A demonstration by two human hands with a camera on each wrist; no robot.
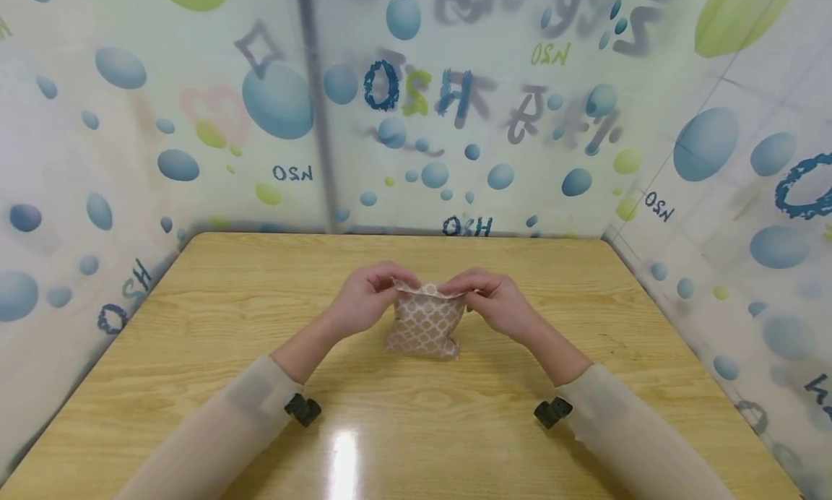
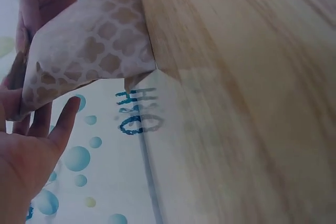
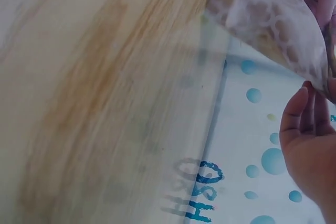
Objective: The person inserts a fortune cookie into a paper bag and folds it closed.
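The step in hand appears to be work at the upper edge of the patterned pouch [image 1: 424, 328], which sits between the two hands, directly below the fingertips and over the counter [image 1: 448, 431]. The left hand [image 1: 364, 299] pinches the pouch's upper left corner; the right hand [image 1: 500, 305] pinches the upper right corner. Both grips are narrow, with thumb and fingers set close on the material, and the upper edge spans the gap from one hand to the other. A short strip of the pouch's far side shows above the near edge, midway between the hands. The pouch hangs roughly upright; whether its lower edge bears on the counter cannot be determined. Its contents are hidden, and whether the mouth is being parted or closed cannot be established. In the judgement of this description, the next move calls for an equal hold at both corners, with the fingertips working along the edge between the hands. Uneven tension could twist the pouch, since the material looks thin and pliable.
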